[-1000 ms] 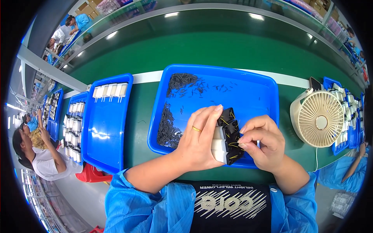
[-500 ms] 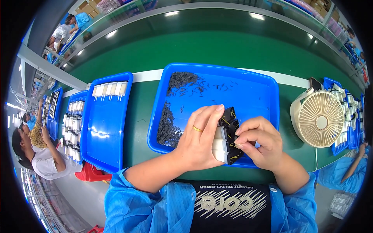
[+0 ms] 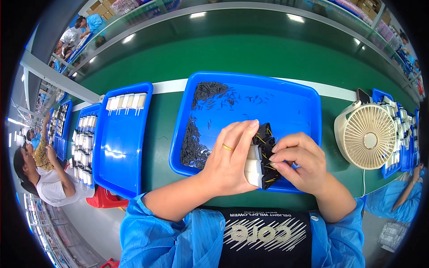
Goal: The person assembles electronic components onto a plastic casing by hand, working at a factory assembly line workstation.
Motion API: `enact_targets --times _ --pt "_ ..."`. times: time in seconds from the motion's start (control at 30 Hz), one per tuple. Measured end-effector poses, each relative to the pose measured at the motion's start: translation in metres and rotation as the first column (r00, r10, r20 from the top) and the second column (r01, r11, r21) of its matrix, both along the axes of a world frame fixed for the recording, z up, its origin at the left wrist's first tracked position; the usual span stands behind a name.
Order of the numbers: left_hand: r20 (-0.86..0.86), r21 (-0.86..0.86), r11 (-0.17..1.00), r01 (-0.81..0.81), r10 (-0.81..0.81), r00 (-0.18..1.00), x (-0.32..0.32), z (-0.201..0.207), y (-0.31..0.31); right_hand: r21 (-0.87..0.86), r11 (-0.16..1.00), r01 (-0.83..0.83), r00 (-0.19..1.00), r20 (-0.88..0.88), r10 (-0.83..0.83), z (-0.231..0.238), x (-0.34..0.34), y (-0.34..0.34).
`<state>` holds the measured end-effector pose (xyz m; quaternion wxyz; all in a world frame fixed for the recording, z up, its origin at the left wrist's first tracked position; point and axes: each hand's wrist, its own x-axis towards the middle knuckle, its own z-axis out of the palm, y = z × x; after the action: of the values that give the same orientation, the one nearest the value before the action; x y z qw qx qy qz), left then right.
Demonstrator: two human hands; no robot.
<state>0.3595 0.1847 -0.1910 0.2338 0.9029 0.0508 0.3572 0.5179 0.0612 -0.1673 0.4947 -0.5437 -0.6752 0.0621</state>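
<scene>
Gripping a short stack of white blocks [image 3: 254, 169] with black ends [image 3: 266, 136], the left hand [image 3: 230, 158] is closed firmly around them just right of the frame's centre, a gold ring [image 3: 227, 147] on one finger. The blocks are held over the lower part of a large blue tray [image 3: 286, 111], their black ends facing right, with thin yellow wires [image 3: 271, 179] poking out. From the right comes the right hand [image 3: 301, 163], its thumb and forefinger tips nearly together at the black ends; what, if anything, is pinched there is too small to tell. Small black pieces [image 3: 191, 145] lie heaped along the tray's left side, with others scattered near its top. Left of centre in the frame, a narrower blue tray [image 3: 118, 147] bears a row of white pieces [image 3: 127, 102] at its upper end. A cream fan [image 3: 370, 140] stands on the green table [image 3: 214, 49] at the right of the frame, while a co-worker in a white top [image 3: 58, 190] sits at the far left.
</scene>
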Motion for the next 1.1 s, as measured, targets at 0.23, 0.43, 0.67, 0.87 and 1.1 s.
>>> enact_targets --times 0.23,0.43,0.67,0.87,1.1 --pt "-0.009 -0.004 1.000 0.006 -0.006 1.000 -0.0007 0.0006 -0.0010 0.110 0.994 -0.007 0.984 0.180 -0.013 0.0000 0.0012 0.0016" --pt "0.003 0.001 1.000 0.025 -0.025 1.000 0.0004 -0.0018 -0.0022 0.209 0.978 -0.024 0.971 0.239 -0.027 -0.0022 0.0026 0.0009" --pt "-0.016 -0.019 0.997 0.074 -0.075 0.997 0.0000 -0.0001 -0.0042 0.219 0.972 -0.082 0.947 0.320 0.008 -0.0024 0.0009 0.0008" --pt "-0.014 -0.045 0.994 0.100 -0.100 0.995 -0.0009 0.0002 -0.0038 0.203 0.975 -0.089 0.934 0.358 0.011 0.0018 0.0013 -0.0020" --pt "-0.023 -0.089 0.995 0.054 -0.056 0.998 -0.0019 0.0024 -0.0019 0.219 0.973 -0.069 0.936 0.353 -0.013 0.0054 0.0009 -0.0011"
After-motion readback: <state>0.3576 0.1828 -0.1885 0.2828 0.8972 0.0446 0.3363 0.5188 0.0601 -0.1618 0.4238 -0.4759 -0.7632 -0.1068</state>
